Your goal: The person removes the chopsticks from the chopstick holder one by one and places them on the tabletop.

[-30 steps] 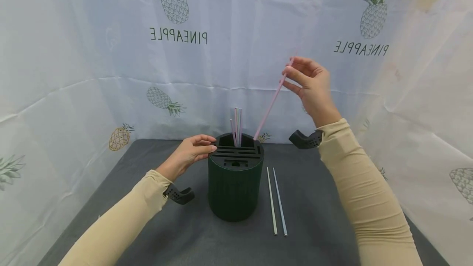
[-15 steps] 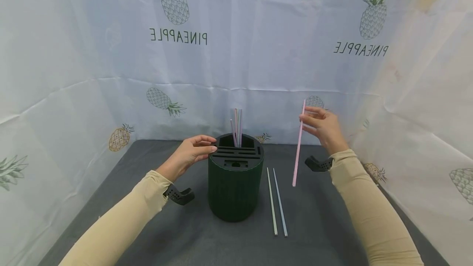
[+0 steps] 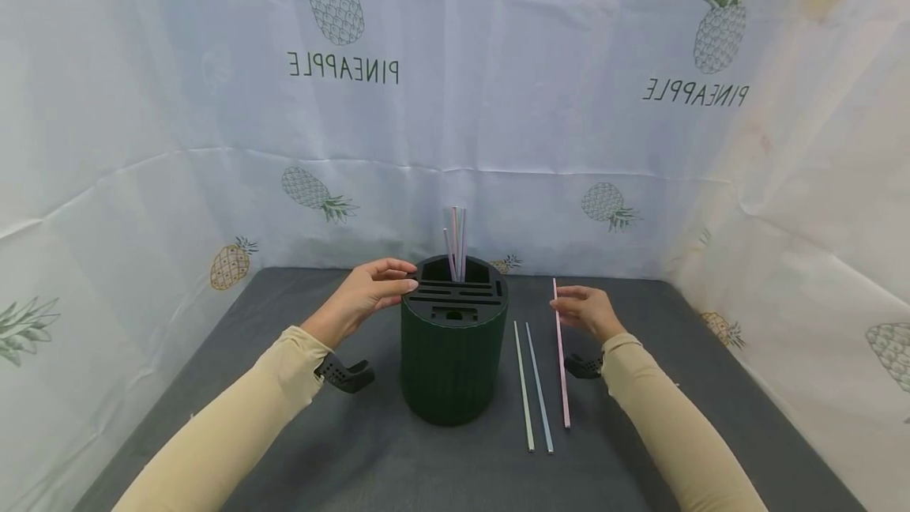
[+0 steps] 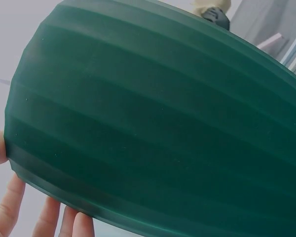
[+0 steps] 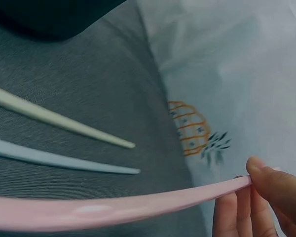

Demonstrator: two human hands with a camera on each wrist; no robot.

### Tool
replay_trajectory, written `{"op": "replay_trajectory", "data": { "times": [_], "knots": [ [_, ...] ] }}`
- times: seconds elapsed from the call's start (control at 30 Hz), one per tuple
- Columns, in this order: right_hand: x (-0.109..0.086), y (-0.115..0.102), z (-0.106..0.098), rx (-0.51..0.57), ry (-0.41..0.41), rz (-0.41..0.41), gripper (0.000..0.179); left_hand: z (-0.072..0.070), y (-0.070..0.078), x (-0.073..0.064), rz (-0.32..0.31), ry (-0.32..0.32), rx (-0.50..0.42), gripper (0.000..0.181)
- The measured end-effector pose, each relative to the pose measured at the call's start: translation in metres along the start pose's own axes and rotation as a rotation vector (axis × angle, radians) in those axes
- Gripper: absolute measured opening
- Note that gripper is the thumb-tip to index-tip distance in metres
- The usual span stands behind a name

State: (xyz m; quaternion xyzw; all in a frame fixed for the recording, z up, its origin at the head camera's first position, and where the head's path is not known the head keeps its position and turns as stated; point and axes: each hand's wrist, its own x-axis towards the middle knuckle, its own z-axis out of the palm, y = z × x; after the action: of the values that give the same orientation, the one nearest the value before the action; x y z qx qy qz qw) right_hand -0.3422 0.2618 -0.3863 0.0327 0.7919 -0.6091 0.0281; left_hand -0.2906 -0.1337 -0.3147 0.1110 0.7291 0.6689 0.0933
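Observation:
A dark green round knife holder (image 3: 451,374) with a slotted black top stands upright in the middle of the table. My left hand (image 3: 366,295) grips its upper left rim, thumb and fingertips against the edge; the left wrist view shows its ribbed green wall (image 4: 153,118) close up. To the holder's right, my right hand (image 3: 584,310) pinches a pink chopstick (image 3: 561,370) near its thin far end, its thick end pointing towards me. Beside it lie a pale yellow chopstick (image 3: 524,389) and a light blue chopstick (image 3: 540,393), roughly parallel.
Several thin pastel chopsticks (image 3: 458,239) stand in the holder's rear compartment. A dark grey cloth (image 3: 341,449) covers the table. White curtains (image 3: 455,101) with pineapple prints hang behind and at both sides.
My right hand has come down from above the holder's right side to near the table, bringing the pink chopstick beside the other two. My left hand has stayed at the rim.

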Motion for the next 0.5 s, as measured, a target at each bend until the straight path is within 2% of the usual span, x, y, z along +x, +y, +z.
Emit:
{"op": "replay_trajectory", "data": {
  "times": [0.27, 0.5],
  "knots": [
    [0.002, 0.029, 0.017, -0.038, 0.016, 0.045, 0.046, 0.000, 0.000, 0.000, -0.002, 0.000, -0.006, 0.042],
    [0.003, 0.046, 0.027, -0.071, 0.010, 0.083, 0.041, -0.001, -0.001, 0.000, 0.002, -0.005, -0.013, 0.042]
  ]
}}
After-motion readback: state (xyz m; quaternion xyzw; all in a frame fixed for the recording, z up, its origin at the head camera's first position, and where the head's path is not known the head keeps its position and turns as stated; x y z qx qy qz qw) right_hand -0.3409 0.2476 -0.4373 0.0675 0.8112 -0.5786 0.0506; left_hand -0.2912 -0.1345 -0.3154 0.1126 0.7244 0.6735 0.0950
